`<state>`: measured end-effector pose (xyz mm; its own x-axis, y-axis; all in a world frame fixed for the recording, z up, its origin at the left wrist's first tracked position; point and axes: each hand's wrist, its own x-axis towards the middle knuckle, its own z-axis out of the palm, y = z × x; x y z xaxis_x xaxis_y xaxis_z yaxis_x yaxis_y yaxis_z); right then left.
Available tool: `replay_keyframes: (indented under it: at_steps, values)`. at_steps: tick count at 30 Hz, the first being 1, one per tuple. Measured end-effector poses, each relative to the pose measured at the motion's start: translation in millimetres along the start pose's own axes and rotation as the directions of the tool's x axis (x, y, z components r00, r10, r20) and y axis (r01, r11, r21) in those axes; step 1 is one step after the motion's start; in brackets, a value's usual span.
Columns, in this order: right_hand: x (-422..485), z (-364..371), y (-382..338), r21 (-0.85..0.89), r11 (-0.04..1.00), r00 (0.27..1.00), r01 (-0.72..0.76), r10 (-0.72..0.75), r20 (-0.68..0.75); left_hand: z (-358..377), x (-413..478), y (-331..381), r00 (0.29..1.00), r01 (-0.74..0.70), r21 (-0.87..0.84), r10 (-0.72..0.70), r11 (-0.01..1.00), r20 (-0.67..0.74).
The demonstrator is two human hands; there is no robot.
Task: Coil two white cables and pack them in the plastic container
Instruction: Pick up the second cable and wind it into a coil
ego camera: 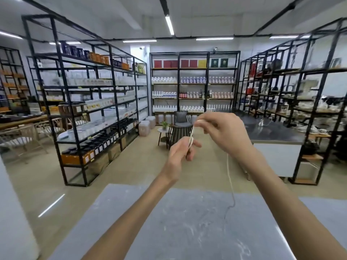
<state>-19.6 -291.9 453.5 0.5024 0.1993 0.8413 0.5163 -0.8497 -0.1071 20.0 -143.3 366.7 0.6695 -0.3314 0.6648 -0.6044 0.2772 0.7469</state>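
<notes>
Over on the left of the frame there was a tall black metal rack (78,94) loaded with jars and boxes. In the lower middle a grey marbled surface (150,231) ran up from the bottom edge, and both bare forearms came up over it. The left hand (178,152) was just left of centre, raised above the surface, with a dark chair (181,118) standing on the floor behind it. Its fingers were curled round the lower end of a small bundle of loops in the white cable (191,139). The loops ran pretty much straight up to the right hand (223,130), a bit higher and just right of centre, which pinched the top of them between thumb and fingertips. So both hands were clamped on the same cable. The loose tail dropped from under the right wrist down to the surface, where its end lay in a little wiggle. Far right had a steel counter (272,134) and another black rack (315,109) full of blurry stuff I couldn't make out.
</notes>
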Motion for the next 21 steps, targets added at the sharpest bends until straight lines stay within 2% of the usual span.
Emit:
replay_keyframes:
  at_steps: [2,4,7,9,11,13,14,15,17,19,21]
  values:
    - [14,4,19,0.168,0.981,0.995,-0.097,0.098,0.001,15,-2,2,1.000,-0.002,-0.150,0.005,0.989,0.022]
    - [16,19,31,0.326,0.917,0.972,-0.229,0.201,0.118,20,0,5,0.995,0.039,-0.324,-0.008,0.945,0.098]
    - [-16,51,27,0.370,0.837,0.905,-0.403,0.304,0.297,10,17,11,0.991,0.122,-0.480,-0.077,0.869,0.114]
    - [-51,67,14,0.383,0.789,0.861,-0.480,0.340,0.379,-5,35,10,0.981,0.181,-0.460,-0.192,0.870,0.022]
    - [-87,67,-1,0.323,0.771,0.772,-0.549,0.321,0.549,-16,47,3,0.964,0.208,-0.396,-0.256,0.894,-0.073]
    - [-106,55,-14,0.183,0.864,0.698,-0.470,0.237,0.675,-15,48,-8,0.951,0.263,-0.247,-0.294,0.933,-0.099]
    - [-103,46,-17,0.121,0.919,0.703,-0.376,0.198,0.683,-11,45,-13,0.947,0.296,-0.160,-0.311,0.942,-0.077]
    - [-95,34,-17,0.058,0.961,0.740,-0.269,0.168,0.652,-4,38,-17,0.945,0.322,-0.085,-0.326,0.943,-0.032]
    - [-69,12,-11,-0.076,0.993,0.855,-0.092,0.118,0.505,12,20,-21,0.937,0.333,0.002,-0.331,0.943,0.110]
    - [-38,-5,5,-0.150,0.987,0.947,-0.051,0.095,0.306,27,4,-20,0.926,0.331,-0.041,-0.316,0.943,0.206]
    - [-15,-10,27,-0.085,0.989,0.968,-0.123,0.138,0.209,37,-5,-14,0.926,0.341,-0.140,-0.307,0.930,0.218]
